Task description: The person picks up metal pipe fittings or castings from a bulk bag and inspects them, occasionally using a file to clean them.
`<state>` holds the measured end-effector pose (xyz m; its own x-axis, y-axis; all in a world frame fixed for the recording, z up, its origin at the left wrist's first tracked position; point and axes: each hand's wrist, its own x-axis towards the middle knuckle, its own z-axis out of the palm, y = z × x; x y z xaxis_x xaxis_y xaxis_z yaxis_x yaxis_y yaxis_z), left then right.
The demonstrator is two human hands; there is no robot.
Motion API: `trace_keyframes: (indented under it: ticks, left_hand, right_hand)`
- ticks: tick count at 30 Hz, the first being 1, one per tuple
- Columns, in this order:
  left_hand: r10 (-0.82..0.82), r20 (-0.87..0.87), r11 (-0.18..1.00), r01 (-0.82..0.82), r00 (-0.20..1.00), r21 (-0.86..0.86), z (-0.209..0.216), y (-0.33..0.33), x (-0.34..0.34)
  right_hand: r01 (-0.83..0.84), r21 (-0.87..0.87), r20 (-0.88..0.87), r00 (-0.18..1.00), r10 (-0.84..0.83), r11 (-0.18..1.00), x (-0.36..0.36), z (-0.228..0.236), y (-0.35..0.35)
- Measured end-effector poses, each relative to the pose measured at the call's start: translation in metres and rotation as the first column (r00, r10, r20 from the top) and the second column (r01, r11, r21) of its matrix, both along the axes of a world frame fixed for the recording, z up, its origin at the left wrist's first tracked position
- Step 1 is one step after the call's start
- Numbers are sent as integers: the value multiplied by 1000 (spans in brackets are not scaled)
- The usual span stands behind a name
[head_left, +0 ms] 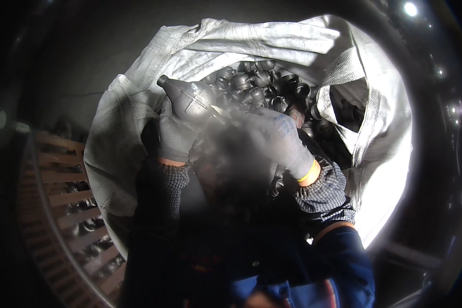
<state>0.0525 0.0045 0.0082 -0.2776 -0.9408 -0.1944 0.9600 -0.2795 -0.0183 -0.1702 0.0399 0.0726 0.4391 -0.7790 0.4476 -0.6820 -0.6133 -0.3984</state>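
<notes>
A grey, bulb-shaped metal casting (191, 100) with a short dark neck and a raised cross-like mark is tilted up over the bag. My left hand (176, 134), in a grey work glove, is closed around its underside. To its right, my right hand (282, 137), gloved with a yellow cuff edge, is closed, its fingers pointing toward the casting. A small pale sliver (220, 111) shows between the casting and the right fingers; I cannot make out what it is. Blur hides the space between the hands. Both wrists wear checked sleeve covers.
A large white woven bag (120, 110) stands open around my arms, with a strap loop (362, 97) at its right. Many dark pipe-like metal fittings (262, 84) lie inside it. An orange-brown slatted crate (69, 197) with more metal pieces stands at the left.
</notes>
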Motion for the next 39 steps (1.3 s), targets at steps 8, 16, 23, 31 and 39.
trace_keyframes:
  ticks: [8, 16, 23, 31, 39]
  left_hand:
    - [14, 36, 986, -8, 999, -165, -4, -1, 5]
    - [-64, 261, 963, 128, 963, -238, -3, 0, 5]
    - [74, 362, 876, 113, 929, -468, 0, 5, 7]
    - [133, 294, 898, 11, 947, -440, 15, 6, -5]
    - [131, 373, 936, 9, 919, -352, -11, -3, 1]
  right_hand:
    - [-123, 355, 405, 914, -34, 927, -6, -6, -11]
    - [-464, 674, 737, 472, -484, 575, 15, -26, -23]
    - [-669, 560, 767, 195, -611, 489, 22, -11, -16]
    - [-594, 647, 761, 472, -445, 478, 26, -20, -9]
    - [-220, 325, 495, 868, 33, 920, 6, -1, -5]
